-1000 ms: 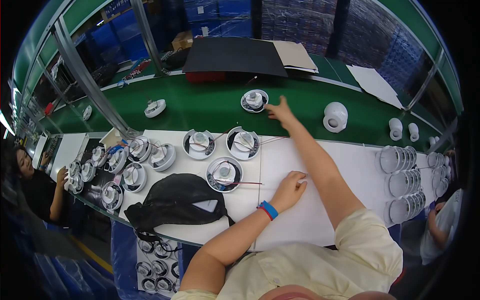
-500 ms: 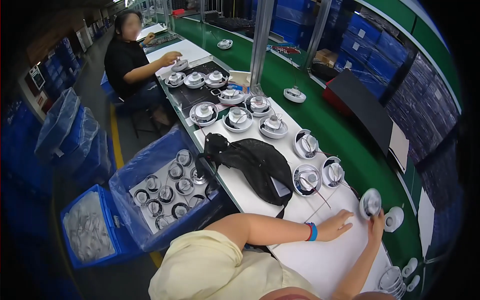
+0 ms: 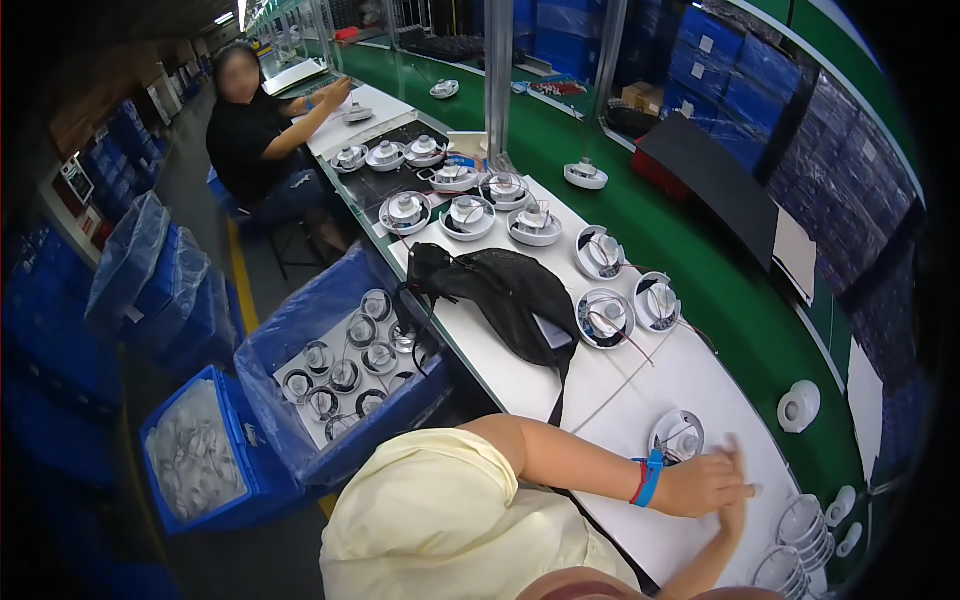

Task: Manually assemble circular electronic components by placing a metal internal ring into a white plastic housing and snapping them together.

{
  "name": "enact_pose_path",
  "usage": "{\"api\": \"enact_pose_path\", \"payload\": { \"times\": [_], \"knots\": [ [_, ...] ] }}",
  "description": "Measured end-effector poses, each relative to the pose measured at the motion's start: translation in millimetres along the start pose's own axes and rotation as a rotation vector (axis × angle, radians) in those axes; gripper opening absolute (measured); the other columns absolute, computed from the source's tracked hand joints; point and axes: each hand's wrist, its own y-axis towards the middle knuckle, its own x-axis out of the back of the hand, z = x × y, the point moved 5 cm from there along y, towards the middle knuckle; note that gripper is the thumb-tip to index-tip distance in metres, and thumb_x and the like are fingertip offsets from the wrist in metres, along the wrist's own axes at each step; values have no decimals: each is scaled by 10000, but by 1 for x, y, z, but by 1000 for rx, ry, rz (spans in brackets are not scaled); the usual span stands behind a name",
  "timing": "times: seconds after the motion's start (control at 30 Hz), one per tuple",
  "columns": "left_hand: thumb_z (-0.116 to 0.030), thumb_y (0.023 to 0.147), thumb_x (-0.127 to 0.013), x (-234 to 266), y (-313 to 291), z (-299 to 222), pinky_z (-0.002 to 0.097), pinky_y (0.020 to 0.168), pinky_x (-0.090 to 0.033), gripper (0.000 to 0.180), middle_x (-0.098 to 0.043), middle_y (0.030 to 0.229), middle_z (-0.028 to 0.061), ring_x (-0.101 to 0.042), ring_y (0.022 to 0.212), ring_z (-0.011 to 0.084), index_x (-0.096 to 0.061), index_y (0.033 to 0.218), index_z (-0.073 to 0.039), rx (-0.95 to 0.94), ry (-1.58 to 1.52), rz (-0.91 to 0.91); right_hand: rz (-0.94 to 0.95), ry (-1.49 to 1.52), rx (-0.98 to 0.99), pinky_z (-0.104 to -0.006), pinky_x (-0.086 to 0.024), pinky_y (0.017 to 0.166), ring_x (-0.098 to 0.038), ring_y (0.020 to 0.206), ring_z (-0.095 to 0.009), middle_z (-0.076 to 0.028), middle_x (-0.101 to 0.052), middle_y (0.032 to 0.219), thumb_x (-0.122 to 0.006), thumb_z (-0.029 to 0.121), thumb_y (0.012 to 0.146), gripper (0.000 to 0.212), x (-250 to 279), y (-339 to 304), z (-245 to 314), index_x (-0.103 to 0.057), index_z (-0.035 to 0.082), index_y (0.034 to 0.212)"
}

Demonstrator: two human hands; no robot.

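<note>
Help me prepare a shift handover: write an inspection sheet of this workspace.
Surface: white-topped bench beside a green strip.
Job's things: round white unit near the left hand; similar units farther along.
Clutter: black bag on the bench.
Hands: left hand overlaps the blurred right hand in view; grip unclear.
Cables: thin reddish wires trailing from some units.
Surroundings: seated co-worker at upper left; blue plastic-lined crate of round parts beside the bench.

Round white lamp [image 3: 682,434], open side up, pale raised centre, dark patches inside, on white table [image 3: 722,388]
</note>
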Motion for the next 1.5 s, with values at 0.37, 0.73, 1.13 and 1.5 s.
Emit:
{"api": "enact_pose_path", "payload": {
  "times": [0.37,0.73,1.13,1.5],
  "knots": [
    [-38,807,-562,12,-4,6,351,792,-433,446,-561,905,75,-542,823,237,-548,1251,4,-175,186,-110,-479,-1316,152,-458,-394,1066,-506,1245,-377,-184,-499,1387,-615,257,919,601,225,194,-212,-379,141,1459],
    [-52,788,-624,19,-2,23,355,874,-481,344,-557,761,14,-558,751,183,-594,1130,-24,-114,230,-175,-426,-891,386,-416,-465,957,-559,1167,-395,-197,-572,1304,-466,72,973,383,146,138,-149,-502,47,1354],
    [-119,724,-699,36,6,19,353,779,-465,113,-523,730,12,-548,788,211,-592,759,-120,-138,150,-292,427,122,-33,-391,-424,1040,-377,1344,-278,-96,-179,1598,-593,-19,771,928,70,-34,-18,-136,149,1561],
    [-141,733,-723,19,3,42,407,780,-466,124,-567,758,51,-578,763,258,-617,776,-93,-28,79,-275,375,1239,-138,-488,-339,1127,-429,1349,-273,-92,-432,1478,-445,454,1005,597,-5,103,-174,-360,79,1462]
  ]
}}
